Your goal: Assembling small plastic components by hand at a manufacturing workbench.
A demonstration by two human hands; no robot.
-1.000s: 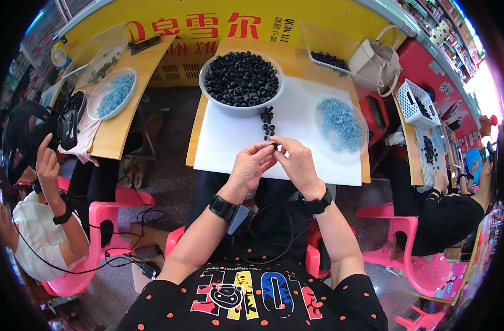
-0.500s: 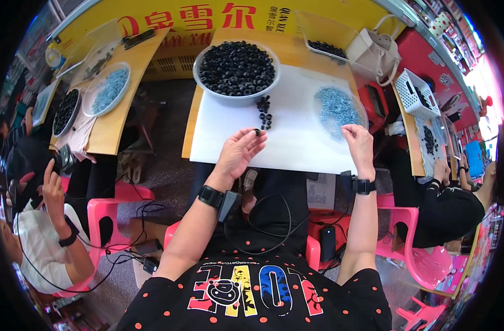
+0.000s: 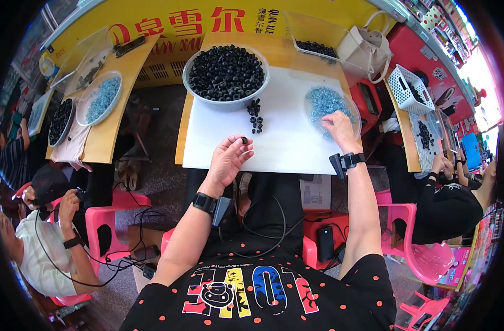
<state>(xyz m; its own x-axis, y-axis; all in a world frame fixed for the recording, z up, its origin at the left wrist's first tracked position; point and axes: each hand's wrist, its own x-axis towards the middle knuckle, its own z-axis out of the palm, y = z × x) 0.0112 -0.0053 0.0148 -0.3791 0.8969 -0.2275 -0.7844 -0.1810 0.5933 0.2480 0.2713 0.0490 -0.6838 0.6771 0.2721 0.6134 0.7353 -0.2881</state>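
Observation:
In my left hand [image 3: 225, 161], a small black ring-shaped piece [image 3: 245, 140] is pinched between thumb and fingertip, above the front of the white sheet [image 3: 208, 135]. My right hand [image 3: 341, 130] reaches down over a clear round dish [image 3: 356, 113], fingertips bunched among the small pale-blue pieces [image 3: 325, 99]; whatever they hold is hidden. Farther back, a white bowl [image 3: 225, 102] is heaped with black ring-shaped pieces [image 3: 225, 71]. Several loose black pieces [image 3: 255, 118] lie on the sheet just in front of that bowl.
At the back right stand a clear tray [image 3: 318, 52] of black pieces and a cream handbag [image 3: 368, 49]. People sit at side tables; the left one holds a dish of blue pieces [image 3: 102, 98], the right a white basket [image 3: 405, 91]. Cables [image 3: 282, 220] cross my lap.
My right hand has moved left and farther into the dish of blue pieces. My left hand still holds the black piece, a little lower in view. The whole view has shifted slightly.

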